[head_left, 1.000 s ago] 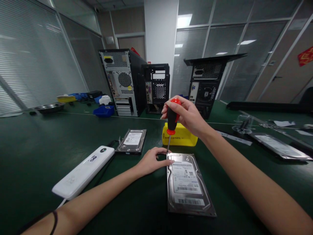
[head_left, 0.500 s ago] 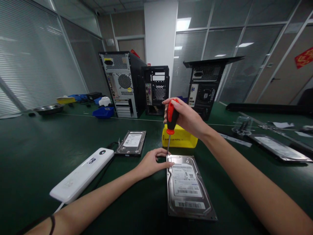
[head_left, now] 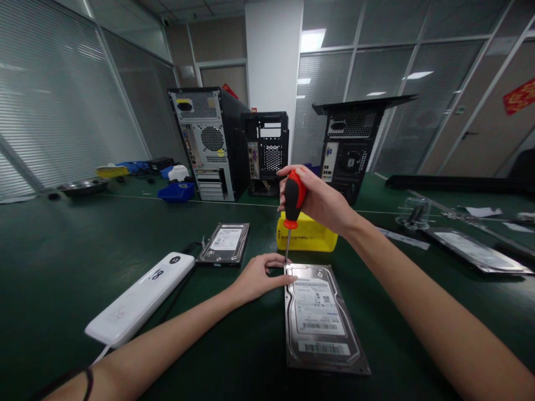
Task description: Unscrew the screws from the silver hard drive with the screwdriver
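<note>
A silver hard drive (head_left: 321, 317) with a white label lies flat in front of me. My left hand (head_left: 261, 275) holds its far left corner, thumb on the top face and fingers along the edge. In my right hand (head_left: 320, 195) is a red and black screwdriver (head_left: 295, 195), nearly upright. Its shaft points down, and the tip meets the drive's far left corner, close to my left fingertips. Whether a screw sits under the tip is too small to tell. Just behind the drive is a yellow bin (head_left: 309, 236), partly covered by my right hand.
Another hard drive (head_left: 225, 244) and a white power bank (head_left: 142, 301) with a cable lie left. Computer cases (head_left: 213, 145) stand at the back, near a blue bin (head_left: 176, 192). On the right are a further drive (head_left: 476, 249) and a clear cup (head_left: 413, 214).
The screwdriver handle has turned in my right hand, so its black grip now faces me where red showed before. My left hand and the hard drive have stayed in place.
</note>
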The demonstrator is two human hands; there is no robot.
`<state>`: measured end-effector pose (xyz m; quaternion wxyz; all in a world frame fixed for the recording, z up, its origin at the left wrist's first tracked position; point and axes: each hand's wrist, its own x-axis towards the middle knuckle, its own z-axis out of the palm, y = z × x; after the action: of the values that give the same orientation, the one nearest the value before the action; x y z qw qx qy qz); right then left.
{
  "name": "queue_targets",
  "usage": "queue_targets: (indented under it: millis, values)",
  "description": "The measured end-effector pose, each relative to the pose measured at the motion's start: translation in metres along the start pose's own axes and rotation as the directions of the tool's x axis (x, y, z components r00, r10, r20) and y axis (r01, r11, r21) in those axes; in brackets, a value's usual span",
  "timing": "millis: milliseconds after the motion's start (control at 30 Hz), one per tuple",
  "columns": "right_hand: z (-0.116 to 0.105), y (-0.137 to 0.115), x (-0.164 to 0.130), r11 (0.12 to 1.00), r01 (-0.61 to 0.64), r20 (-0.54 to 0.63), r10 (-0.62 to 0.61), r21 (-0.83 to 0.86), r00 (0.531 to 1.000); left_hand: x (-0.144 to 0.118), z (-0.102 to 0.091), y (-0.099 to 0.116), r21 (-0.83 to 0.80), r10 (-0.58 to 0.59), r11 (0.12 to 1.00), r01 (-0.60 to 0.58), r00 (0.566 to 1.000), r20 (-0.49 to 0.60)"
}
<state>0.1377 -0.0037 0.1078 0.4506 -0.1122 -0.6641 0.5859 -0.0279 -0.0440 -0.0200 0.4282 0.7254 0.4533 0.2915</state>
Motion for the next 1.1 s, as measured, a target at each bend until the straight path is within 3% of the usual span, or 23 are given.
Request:
queue_targets:
  millis: [200,400,600,800,1100]
  values:
    - [0.002,0.003,0.001,0.998,0.050,-0.078,-0.053,-0.048,0.996,0.000,0.000,0.001,-0.016,0.006,1.000,-0.006,1.000,0.001]
    - [0.001,0.005,0.001,0.990,0.106,-0.028,-0.109,-0.097,0.994,0.000,-0.001,-0.001,0.005,0.020,1.000,-0.020,1.000,0.004]
    - [-0.003,0.000,-0.001,1.000,0.006,0.023,-0.005,-0.024,1.000,0.000,-0.001,-0.002,0.033,0.012,0.999,-0.012,1.000,0.001]
    - [-0.006,0.002,0.001,0.992,0.075,-0.070,-0.082,-0.101,0.994,0.000,-0.002,0.001,0.042,0.015,0.999,-0.016,1.000,0.015]
    - [-0.006,0.003,0.000,0.999,0.041,0.037,-0.041,-0.012,0.998,-0.001,-0.001,0.000,0.051,0.021,0.998,-0.022,1.000,0.004]
